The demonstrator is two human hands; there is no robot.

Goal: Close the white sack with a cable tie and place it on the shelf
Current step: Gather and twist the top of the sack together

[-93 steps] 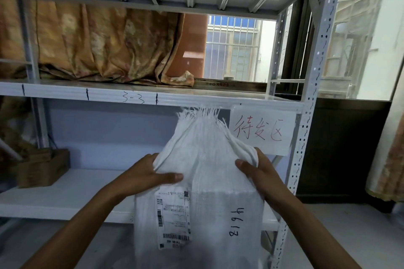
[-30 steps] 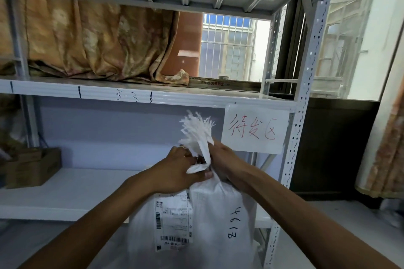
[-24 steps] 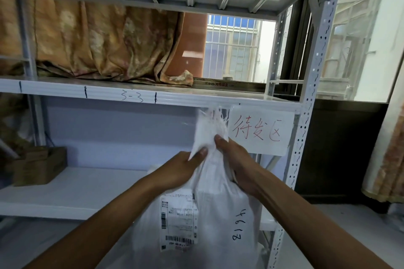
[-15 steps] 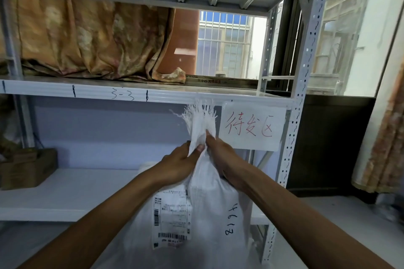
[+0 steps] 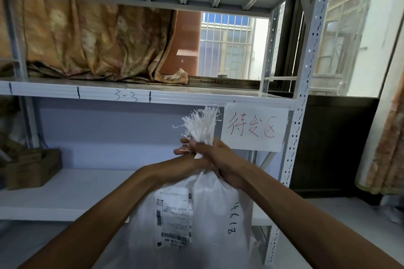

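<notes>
White sack (image 5: 215,223) neck gripped by left hand (image 5: 188,155) and right hand (image 5: 222,160).

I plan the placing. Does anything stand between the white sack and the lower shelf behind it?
Nothing visible does. The left hand and right hand grip the white sack in front of the lower shelf; the cardboard box sits far left, the paper sign hangs above.

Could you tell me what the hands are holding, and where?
The left hand and right hand grip the white sack by its gathered neck, below the frayed top.
</notes>
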